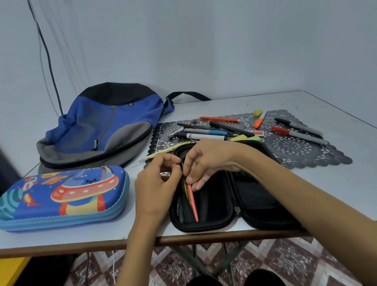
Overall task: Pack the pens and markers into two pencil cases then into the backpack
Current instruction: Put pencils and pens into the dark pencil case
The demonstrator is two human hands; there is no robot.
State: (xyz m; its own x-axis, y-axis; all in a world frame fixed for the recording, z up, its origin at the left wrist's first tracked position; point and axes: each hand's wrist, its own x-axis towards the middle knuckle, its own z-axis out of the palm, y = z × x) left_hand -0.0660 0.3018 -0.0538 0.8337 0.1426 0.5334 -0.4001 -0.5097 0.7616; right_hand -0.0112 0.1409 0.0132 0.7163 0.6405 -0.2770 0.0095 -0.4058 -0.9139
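A black pencil case point(257, 196) lies open at the table's front edge. My left hand point(156, 183) and my right hand point(209, 161) meet over its left half. My right hand pinches a pink pen point(193, 202) that lies inside the case beside a yellow pen. My left hand pinches a thin dark strap of the case next to it. A closed blue pencil case point(58, 198) with a spaceship print lies to the left. The blue and grey backpack point(99, 128) lies at the back left. Several pens and markers point(207, 130) lie on a grey lace mat point(303, 151).
Two markers, one red and one black point(300, 128), lie at the mat's right. A small yellow eraser point(258, 112) sits at the mat's far edge. The white wall stands close behind the table. A black cable hangs down behind the backpack.
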